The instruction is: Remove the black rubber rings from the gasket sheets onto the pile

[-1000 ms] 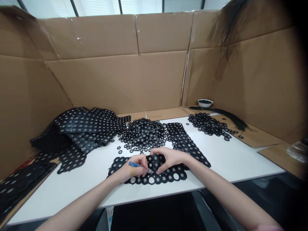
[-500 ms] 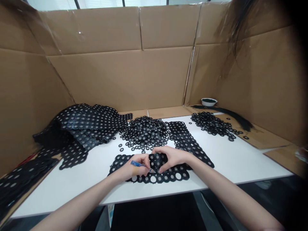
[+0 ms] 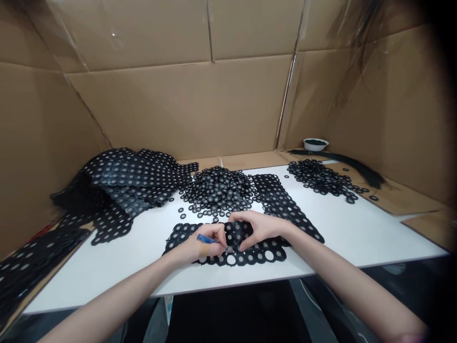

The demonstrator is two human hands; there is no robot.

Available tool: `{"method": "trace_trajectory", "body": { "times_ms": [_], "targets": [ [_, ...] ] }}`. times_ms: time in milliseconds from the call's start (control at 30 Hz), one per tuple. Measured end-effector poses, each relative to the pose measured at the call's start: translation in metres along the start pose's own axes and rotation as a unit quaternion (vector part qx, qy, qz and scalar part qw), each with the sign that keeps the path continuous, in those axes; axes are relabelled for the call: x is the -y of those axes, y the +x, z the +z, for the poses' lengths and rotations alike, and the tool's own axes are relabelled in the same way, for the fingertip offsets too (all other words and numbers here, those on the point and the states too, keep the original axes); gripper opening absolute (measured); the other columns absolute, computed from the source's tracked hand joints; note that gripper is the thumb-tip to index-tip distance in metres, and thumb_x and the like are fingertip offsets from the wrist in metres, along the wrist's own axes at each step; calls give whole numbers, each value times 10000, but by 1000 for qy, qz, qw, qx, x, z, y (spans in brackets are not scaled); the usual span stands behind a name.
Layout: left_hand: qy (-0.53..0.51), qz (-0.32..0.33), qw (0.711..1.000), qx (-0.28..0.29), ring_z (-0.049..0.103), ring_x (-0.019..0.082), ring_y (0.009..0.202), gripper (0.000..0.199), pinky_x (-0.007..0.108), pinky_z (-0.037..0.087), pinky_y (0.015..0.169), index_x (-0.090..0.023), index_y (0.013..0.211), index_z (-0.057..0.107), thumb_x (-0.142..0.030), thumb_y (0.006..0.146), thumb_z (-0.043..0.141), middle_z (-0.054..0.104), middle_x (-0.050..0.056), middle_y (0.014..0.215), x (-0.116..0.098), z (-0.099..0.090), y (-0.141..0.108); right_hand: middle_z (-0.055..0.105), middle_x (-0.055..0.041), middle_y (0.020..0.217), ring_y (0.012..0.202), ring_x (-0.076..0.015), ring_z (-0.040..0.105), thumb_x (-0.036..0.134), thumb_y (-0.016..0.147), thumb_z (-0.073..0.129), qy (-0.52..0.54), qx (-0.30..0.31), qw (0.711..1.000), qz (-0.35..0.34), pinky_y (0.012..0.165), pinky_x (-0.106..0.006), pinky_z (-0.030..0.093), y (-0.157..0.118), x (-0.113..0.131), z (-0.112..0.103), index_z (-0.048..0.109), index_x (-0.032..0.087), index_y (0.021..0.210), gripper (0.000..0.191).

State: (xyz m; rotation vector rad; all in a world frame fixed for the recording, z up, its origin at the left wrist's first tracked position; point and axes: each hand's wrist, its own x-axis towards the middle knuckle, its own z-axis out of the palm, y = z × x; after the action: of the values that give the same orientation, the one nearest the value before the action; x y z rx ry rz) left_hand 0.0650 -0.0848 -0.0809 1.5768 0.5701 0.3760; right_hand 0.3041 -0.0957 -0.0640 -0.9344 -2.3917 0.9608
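The black perforated sheet [image 3: 259, 257] humps up between the hands: left hand [image 3: 209, 243] fingers closed round a blue-handled knife [image 3: 205, 239], right hand [image 3: 260, 227] fingers gripping the raised fold.

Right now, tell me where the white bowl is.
In the head view, the white bowl sits back right, by the cardboard wall, behind the black rings.

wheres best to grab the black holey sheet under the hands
Probably the right end of the black perforated sheet, coming from the near side. It lies flat on the white table, clear of the right hand, and its scalloped edge offers a hold. The raised middle is covered by that hand and the left hand.
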Motion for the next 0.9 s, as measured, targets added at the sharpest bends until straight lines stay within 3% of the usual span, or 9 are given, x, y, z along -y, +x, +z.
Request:
{"method": "trace_trajectory", "body": {
  "times_ms": [333,533,667,900],
  "targets": [
    [-6,-20,1000,-6,525,69,609,123,148,407,521,-107,766,497,-160,706,590,553,11,732,-9,2,-5,602,-8,990,902,-195,555,373,645,794,2,3,1000,8,789,-278,416,-1,3,0,550,196,1073,523],
    [-82,15,994,-74,525,65,525,199,128,339,424,-106,730,466,-177,669,641,554,12,685,4,-2,2,607,-29,1100,979,-214,561,368,642,794,-7,1,1000,25,855,-294,424,-2,2,1,539,191,1166,609],
    [-109,38,987,-107,520,60,496,200,126,345,409,-113,731,446,-172,682,630,549,-2,666,-6,-9,0,601,-57,1174,1048,-239,560,396,642,789,-9,7,998,54,906,-320,428,-3,7,-2,526,179,1218,669],
    [-66,53,993,-79,546,64,543,183,120,374,427,-106,730,477,-145,702,654,577,5,700,-14,-26,1,611,-84,1218,1068,-269,576,395,643,786,-67,31,994,80,892,-329,443,7,18,-17,581,161,1209,645]
  ]
}}
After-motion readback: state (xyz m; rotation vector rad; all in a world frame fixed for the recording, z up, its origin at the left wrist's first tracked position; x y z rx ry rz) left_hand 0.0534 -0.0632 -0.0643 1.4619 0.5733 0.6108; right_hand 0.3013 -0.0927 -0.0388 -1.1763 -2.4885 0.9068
